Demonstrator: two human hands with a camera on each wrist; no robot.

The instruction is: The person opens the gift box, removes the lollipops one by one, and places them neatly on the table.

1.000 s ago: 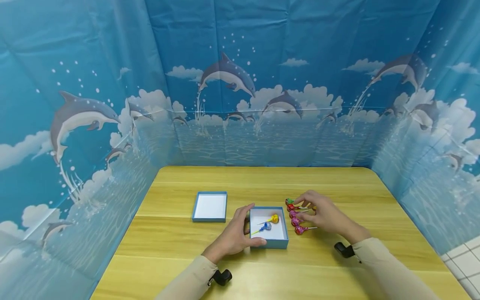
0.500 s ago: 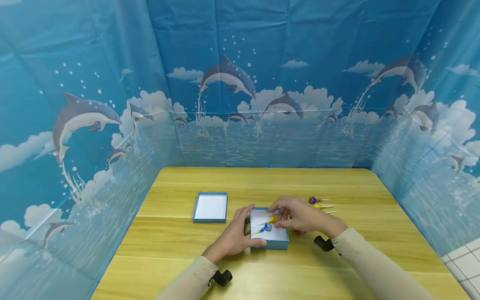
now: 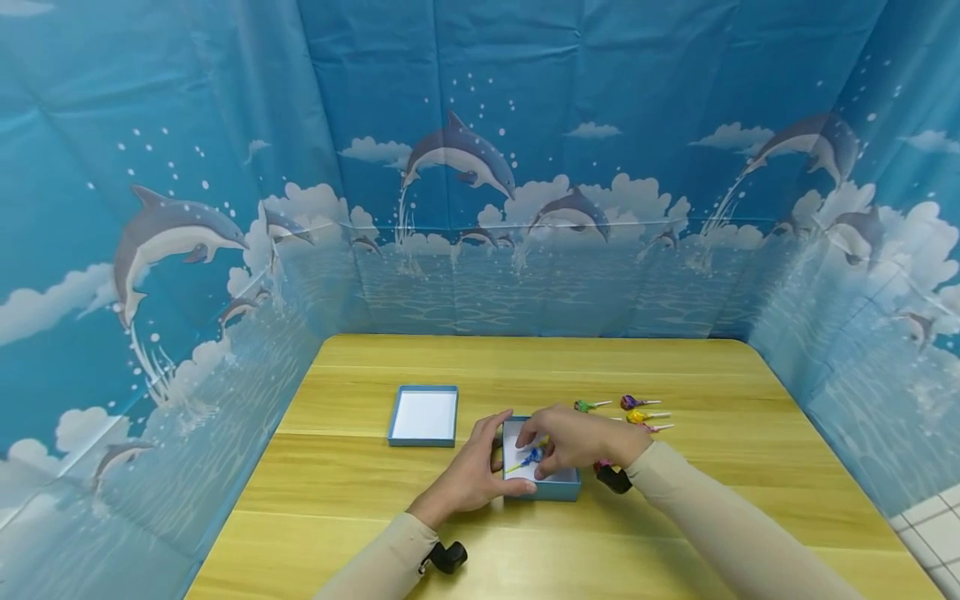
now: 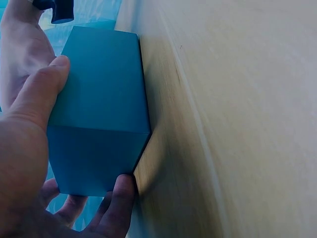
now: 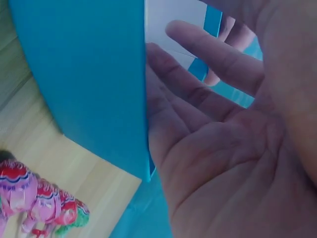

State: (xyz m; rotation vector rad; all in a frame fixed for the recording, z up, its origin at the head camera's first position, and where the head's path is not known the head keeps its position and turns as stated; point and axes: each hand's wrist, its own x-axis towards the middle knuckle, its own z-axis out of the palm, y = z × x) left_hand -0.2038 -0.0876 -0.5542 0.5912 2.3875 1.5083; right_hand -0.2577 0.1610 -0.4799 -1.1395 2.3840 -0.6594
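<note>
My left hand (image 3: 471,473) grips the left side of a small blue box (image 3: 551,488), thumb on its near wall and fingers around its far left side. In the left wrist view the thumb presses the box's blue outer wall (image 4: 101,84). A lollipop in a blue wrapper (image 3: 533,456) lies on the white floor inside. My right hand (image 3: 573,437) reaches into the box from the right, its fingers pointing down around the blue lollipop. Anything between its thumb and index finger is hidden. The hand covers the box's right half and most of a yellow lollipop.
Right of the box lie several lollipops: a green one (image 3: 582,406), a purple one (image 3: 632,402), a yellow one (image 3: 637,416) and pink ones (image 5: 45,202). The open white-lined lid (image 3: 425,415) sits on the wooden table (image 3: 352,483) at the left. A dolphin-print curtain (image 3: 480,275) surrounds the table.
My right hand has moved left from the lollipop group, over the box's right edge, down into the box. Purple, yellow and pink lollipops have come into sight. My left hand keeps its hold.
</note>
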